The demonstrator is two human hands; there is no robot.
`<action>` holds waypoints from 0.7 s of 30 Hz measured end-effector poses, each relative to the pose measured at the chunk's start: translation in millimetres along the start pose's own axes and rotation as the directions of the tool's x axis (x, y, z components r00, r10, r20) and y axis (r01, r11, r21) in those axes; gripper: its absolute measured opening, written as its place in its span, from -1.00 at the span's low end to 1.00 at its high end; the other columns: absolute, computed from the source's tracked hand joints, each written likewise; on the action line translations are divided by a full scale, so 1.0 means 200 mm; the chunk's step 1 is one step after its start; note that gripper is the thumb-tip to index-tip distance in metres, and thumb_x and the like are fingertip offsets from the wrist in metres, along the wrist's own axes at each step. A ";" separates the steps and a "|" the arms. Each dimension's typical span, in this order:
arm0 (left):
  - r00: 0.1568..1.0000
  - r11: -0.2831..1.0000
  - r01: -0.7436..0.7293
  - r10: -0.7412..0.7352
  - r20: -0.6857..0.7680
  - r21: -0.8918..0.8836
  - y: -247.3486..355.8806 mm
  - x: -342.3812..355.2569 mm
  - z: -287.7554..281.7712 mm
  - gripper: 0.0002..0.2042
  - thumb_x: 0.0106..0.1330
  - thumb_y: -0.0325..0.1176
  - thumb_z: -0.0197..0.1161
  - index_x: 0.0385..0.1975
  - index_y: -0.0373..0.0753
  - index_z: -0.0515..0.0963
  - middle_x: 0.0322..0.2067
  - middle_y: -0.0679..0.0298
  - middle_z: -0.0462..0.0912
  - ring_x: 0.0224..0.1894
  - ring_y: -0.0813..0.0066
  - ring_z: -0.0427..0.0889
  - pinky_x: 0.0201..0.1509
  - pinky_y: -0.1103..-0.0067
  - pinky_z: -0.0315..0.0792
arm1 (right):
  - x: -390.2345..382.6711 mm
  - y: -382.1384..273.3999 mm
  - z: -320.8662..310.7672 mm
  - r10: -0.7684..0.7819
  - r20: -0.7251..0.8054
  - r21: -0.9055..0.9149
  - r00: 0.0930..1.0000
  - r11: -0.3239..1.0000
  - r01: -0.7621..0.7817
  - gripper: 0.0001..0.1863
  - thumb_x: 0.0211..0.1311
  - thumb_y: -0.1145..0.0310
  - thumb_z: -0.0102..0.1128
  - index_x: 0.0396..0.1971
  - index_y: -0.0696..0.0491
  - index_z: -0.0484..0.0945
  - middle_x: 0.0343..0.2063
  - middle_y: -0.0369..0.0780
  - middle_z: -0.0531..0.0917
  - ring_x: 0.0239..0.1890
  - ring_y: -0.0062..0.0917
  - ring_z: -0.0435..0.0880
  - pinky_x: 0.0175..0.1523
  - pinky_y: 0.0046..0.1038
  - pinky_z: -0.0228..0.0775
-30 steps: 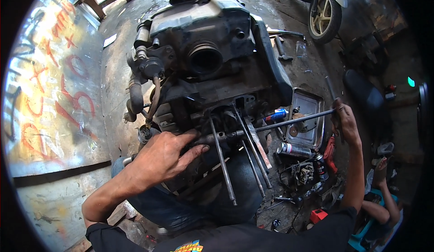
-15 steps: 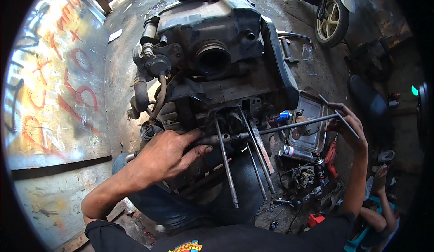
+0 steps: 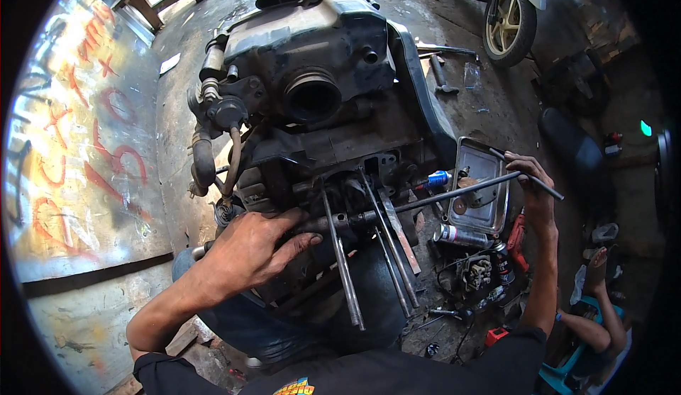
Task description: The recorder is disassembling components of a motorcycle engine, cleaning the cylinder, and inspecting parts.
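My right hand (image 3: 537, 203) is closed around the crossbar of a long T-handle rod (image 3: 454, 193), near where bar and rod meet. Leftward, the rod runs between long metal studs (image 3: 345, 274) to a dark metal cylinder (image 3: 317, 225) at the engine's near end. My left hand (image 3: 262, 245) grips that cylinder's left end, thumb below and fingers over the top; the fingertips are partly hidden. The studs stick out of the engine (image 3: 379, 164) toward me. Beside them is a flat, reddish-edged bar (image 3: 401, 235).
Behind the engine rises a black airbox (image 3: 312, 40) with a round opening. A metal tray (image 3: 461, 218) with parts, spray cans (image 3: 461, 236) and a red tool (image 3: 518, 235) lie to the right. Another person's arm (image 3: 603, 296) shows at lower right; a scooter wheel (image 3: 511, 26) stands beyond.
The T-handle's crossbar has turned slightly and lies less steep. My right hand has shifted its fingers around it. The whole view has swung a little; my left hand keeps its grip.
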State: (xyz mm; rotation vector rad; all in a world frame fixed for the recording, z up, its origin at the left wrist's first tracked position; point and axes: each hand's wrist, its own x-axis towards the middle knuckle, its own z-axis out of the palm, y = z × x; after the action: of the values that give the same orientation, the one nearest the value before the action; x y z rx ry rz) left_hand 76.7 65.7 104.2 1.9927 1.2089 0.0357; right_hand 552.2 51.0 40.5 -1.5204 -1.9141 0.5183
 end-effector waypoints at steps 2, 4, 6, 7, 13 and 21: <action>1.000 1.000 -0.007 0.007 -0.005 0.005 0.00 0.00 0.00 -0.74 0.40 -0.25 0.26 -0.17 -0.37 0.58 -0.34 -0.11 0.65 -0.23 -0.18 0.64 -0.17 0.23 0.49 | -0.01 0.07 0.01 0.007 -0.011 0.132 1.000 0.991 -0.006 -0.74 0.46 0.33 0.07 -0.22 0.24 0.58 -0.19 -0.06 0.69 0.00 -0.27 0.69 0.14 -0.31 0.49; 1.000 1.000 0.018 -0.017 0.017 -0.003 0.00 0.00 0.00 -0.75 0.40 -0.26 0.26 -0.17 -0.36 0.58 -0.35 -0.10 0.65 -0.24 -0.17 0.64 -0.17 0.23 0.50 | -0.02 0.12 -0.01 0.055 0.006 0.136 0.998 0.989 -0.055 -0.70 0.49 0.27 0.05 -0.27 0.23 0.56 -0.28 -0.12 0.68 -0.11 -0.36 0.69 0.04 -0.37 0.50; 1.000 1.000 0.009 -0.009 0.010 -0.020 -0.01 0.00 0.01 -0.75 0.40 -0.26 0.26 -0.16 -0.36 0.58 -0.35 -0.10 0.65 -0.23 -0.17 0.64 -0.17 0.23 0.50 | -0.02 0.14 -0.01 0.097 0.025 0.147 0.995 0.984 -0.100 -0.64 0.52 0.21 0.03 -0.33 0.23 0.54 -0.37 -0.17 0.68 -0.22 -0.45 0.69 -0.07 -0.43 0.52; 1.000 0.999 -0.003 0.003 0.004 -0.037 -0.01 -0.01 0.01 -0.75 0.40 -0.26 0.26 -0.16 -0.36 0.58 -0.35 -0.11 0.65 -0.23 -0.17 0.64 -0.17 0.23 0.50 | -0.03 0.13 -0.01 0.212 0.058 0.256 0.975 0.941 -0.220 -0.59 0.54 0.14 0.00 -0.35 0.21 0.52 -0.46 -0.25 0.62 -0.35 -0.55 0.61 -0.21 -0.49 0.44; 0.999 0.999 0.029 -0.028 0.020 -0.030 0.01 -0.01 -0.01 -0.74 0.41 -0.26 0.25 -0.12 -0.37 0.58 -0.32 -0.13 0.65 -0.21 -0.17 0.64 -0.16 0.23 0.50 | 0.02 0.15 -0.12 0.497 0.303 0.228 0.814 0.791 -0.568 -0.56 0.56 0.03 -0.01 -0.31 0.14 0.51 -0.59 -0.44 0.41 -0.60 -0.81 0.27 -0.51 -0.57 0.08; 0.999 0.999 0.031 -0.031 0.027 -0.031 0.03 -0.01 -0.01 -0.72 0.42 -0.23 0.24 -0.14 -0.37 0.58 -0.33 -0.13 0.65 -0.22 -0.17 0.64 -0.17 0.23 0.49 | 0.04 -0.05 -0.16 0.467 0.163 0.391 0.869 0.778 -0.492 -0.60 0.48 0.42 0.07 0.27 0.07 0.43 -0.15 -0.31 0.61 -0.13 -0.76 0.52 -0.03 -0.66 0.38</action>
State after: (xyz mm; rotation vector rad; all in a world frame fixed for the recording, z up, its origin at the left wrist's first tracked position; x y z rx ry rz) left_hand 78.9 64.3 110.8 1.9411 1.2150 0.0127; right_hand 565.9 54.7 71.3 -1.6967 -1.3062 1.1356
